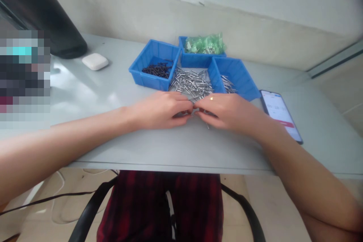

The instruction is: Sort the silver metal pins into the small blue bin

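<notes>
My left hand point(163, 109) and my right hand point(227, 109) meet fingertip to fingertip over the table, just in front of a loose pile of thin silver metal pins point(194, 83). The fingers of both hands are closed in a pinch. Whatever they hold is too small and too covered to make out. One thin pin point(208, 125) pokes out below my right fingers. Behind the left hand, a blue bin point(141, 79) contains dark screw-like pieces point(157, 70). Another blue bin point(241, 79), beyond the right hand, has some silver pins in it.
At the back, a third blue bin point(195, 60) holds a green plastic bag point(205, 43) of small parts. A lit phone point(279, 111) lies beside my right forearm. A white case point(95, 61) and a dark cylinder point(53, 22) stand at left. The table's front edge point(170, 167) is near my lap.
</notes>
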`<act>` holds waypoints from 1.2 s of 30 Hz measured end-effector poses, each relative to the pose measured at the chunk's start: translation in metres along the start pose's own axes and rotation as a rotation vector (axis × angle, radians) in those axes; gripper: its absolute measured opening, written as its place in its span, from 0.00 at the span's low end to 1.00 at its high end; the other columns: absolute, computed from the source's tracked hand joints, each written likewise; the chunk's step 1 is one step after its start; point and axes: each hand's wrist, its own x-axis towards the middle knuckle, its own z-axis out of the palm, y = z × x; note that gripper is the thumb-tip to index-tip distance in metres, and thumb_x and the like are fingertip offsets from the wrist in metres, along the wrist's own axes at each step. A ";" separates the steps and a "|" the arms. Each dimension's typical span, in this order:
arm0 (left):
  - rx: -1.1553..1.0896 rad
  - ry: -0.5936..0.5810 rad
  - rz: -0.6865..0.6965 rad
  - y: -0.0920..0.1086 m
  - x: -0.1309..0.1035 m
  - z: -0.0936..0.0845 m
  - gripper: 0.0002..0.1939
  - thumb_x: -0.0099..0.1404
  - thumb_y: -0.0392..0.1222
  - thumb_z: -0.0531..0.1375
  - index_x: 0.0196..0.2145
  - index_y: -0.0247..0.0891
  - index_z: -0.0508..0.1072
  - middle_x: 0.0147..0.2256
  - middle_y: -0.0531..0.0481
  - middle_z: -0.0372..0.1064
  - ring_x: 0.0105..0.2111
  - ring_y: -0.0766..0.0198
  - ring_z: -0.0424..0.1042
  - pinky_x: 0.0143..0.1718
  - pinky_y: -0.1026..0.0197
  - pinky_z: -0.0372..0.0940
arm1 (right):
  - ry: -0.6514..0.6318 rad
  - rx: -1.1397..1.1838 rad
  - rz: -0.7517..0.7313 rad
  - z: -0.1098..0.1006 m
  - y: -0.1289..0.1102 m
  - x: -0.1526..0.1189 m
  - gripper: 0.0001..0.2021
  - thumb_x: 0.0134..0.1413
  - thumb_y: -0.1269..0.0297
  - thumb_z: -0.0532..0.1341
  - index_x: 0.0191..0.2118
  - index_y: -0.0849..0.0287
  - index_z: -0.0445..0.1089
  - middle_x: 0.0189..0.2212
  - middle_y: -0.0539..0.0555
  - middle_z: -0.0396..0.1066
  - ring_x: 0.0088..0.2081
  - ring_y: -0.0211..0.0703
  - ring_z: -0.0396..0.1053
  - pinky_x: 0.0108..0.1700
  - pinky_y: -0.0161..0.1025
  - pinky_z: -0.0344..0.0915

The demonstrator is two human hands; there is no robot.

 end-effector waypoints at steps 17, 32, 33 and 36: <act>-0.011 0.003 -0.006 0.000 0.000 0.000 0.10 0.66 0.39 0.53 0.38 0.36 0.73 0.32 0.46 0.69 0.33 0.63 0.69 0.36 0.63 0.64 | -0.022 0.003 0.013 0.000 -0.001 0.000 0.09 0.61 0.65 0.51 0.34 0.59 0.65 0.29 0.53 0.69 0.33 0.42 0.67 0.31 0.37 0.54; -0.004 0.002 -0.009 0.001 0.000 0.000 0.09 0.65 0.39 0.54 0.38 0.36 0.73 0.32 0.48 0.70 0.33 0.63 0.69 0.36 0.63 0.63 | -0.006 -0.004 0.008 0.001 0.000 0.000 0.09 0.61 0.64 0.51 0.34 0.60 0.66 0.30 0.53 0.70 0.34 0.43 0.68 0.32 0.37 0.55; -0.003 0.003 -0.006 0.001 0.000 0.000 0.09 0.66 0.39 0.54 0.38 0.36 0.73 0.32 0.48 0.70 0.33 0.63 0.69 0.36 0.63 0.63 | -0.003 -0.007 0.006 0.002 0.000 0.000 0.09 0.61 0.64 0.51 0.34 0.60 0.66 0.30 0.53 0.70 0.34 0.43 0.68 0.32 0.37 0.55; 0.001 0.010 0.003 0.001 0.000 0.000 0.09 0.66 0.39 0.53 0.38 0.36 0.73 0.31 0.48 0.69 0.33 0.63 0.68 0.35 0.63 0.62 | -0.002 -0.011 0.007 0.002 0.001 0.000 0.09 0.61 0.64 0.51 0.35 0.60 0.67 0.29 0.53 0.70 0.33 0.43 0.69 0.32 0.37 0.56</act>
